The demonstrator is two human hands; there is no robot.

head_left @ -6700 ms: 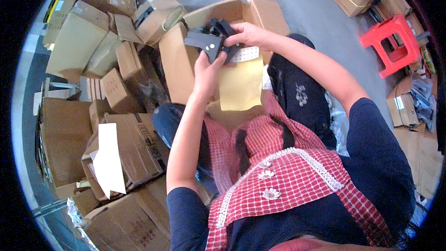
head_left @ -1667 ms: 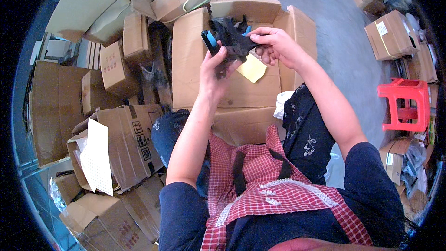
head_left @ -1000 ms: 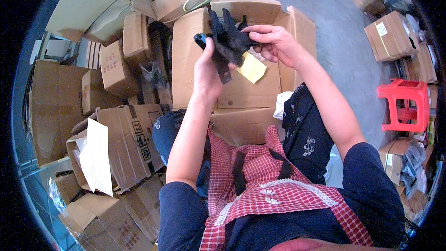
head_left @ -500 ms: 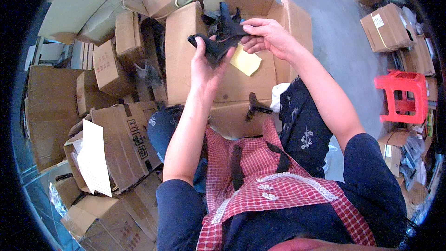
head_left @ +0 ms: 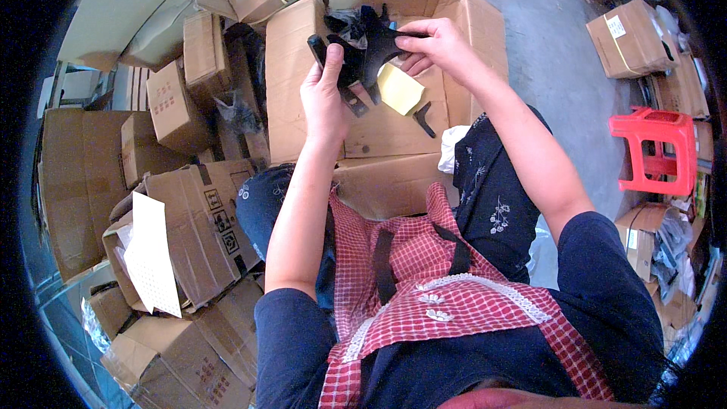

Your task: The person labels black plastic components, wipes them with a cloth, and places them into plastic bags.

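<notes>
My left hand is closed around a black bar-like part, thumb on top, above an open cardboard box. With its fingertips, my right hand pinches the end of a black, curved, branching part. The two black parts overlap, and I cannot tell whether they are joined. Under my hands, a yellow sheet of paper lies in the box. Beside it is a small black forked piece. More black pieces and clear plastic show at the box's far left.
Stacked cardboard boxes crowd the left side, with a white sheet on one. To the right stand a red plastic stool and more cartons. White cloth lies by my right knee.
The black parts between my hands have turned and spread a little apart. A small black piece at the box's near edge is gone from there; one now lies beside the yellow paper.
</notes>
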